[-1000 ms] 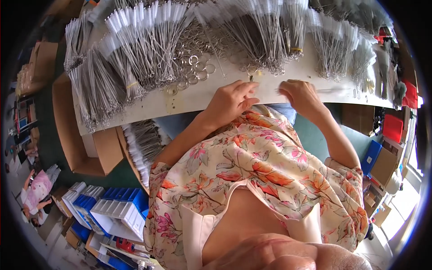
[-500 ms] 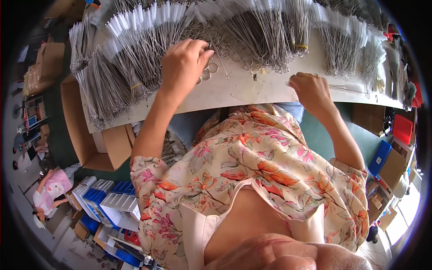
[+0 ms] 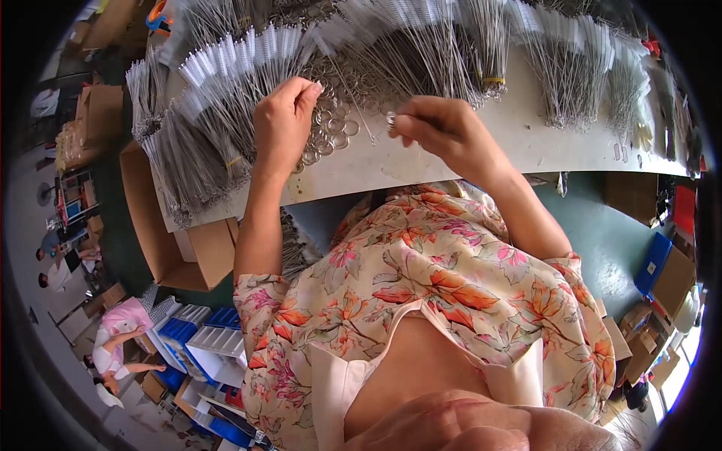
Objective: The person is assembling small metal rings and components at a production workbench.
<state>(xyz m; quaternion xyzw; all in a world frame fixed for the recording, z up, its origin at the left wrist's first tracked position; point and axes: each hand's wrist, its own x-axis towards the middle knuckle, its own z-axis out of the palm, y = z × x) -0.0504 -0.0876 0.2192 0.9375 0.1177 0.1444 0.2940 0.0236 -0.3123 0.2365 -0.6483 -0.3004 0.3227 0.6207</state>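
Note:
My right hand (image 3: 444,131) is at the middle of the table, with thumb and forefinger pinched on a small shiny metal ring (image 3: 391,122); whether it is one ring or more I cannot tell. My left hand (image 3: 283,126) is closed with thumb and finger together, just left of a pile of loose metal rings (image 3: 329,135). Whatever its fingertips hold, if anything, is too small to make out. Between the hands lies a single thin wire brush (image 3: 352,98), its looped end toward me.
Bundles of wire brushes with white bristles (image 3: 241,64) cover the left and back of the white table (image 3: 511,143). More brush bundles (image 3: 571,75) lie on the right. Below the left edge stands an open cardboard box (image 3: 173,248). People work far left.
My right hand has swung from the right side of the table to the middle, now with a ring. My left hand has drawn back slightly to the left. Thin wires on the right are gone.

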